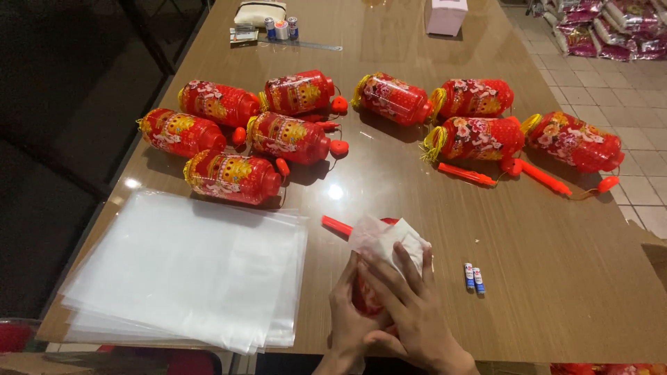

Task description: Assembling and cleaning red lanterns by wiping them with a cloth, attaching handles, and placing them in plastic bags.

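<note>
A red lantern point(375, 295), part-wrapped in a clear bag point(385, 239), is gripped at the table's point(542, 278) near edge by L hand point(347, 316) & R hand point(410, 305), fingers closed round it. A stack of clear bags point(187, 271) is seen just to the L; two small batteries point(474, 277) lie nr the R.

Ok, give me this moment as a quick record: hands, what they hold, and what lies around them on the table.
left hand: grips red lantern from the left
right hand: pressed over the lantern, fingers on white cloth
near right: two small batteries
near left: stack of clear plastic sheets
farther back: nine red lanterns lying on their sides
surface: brown table
</note>
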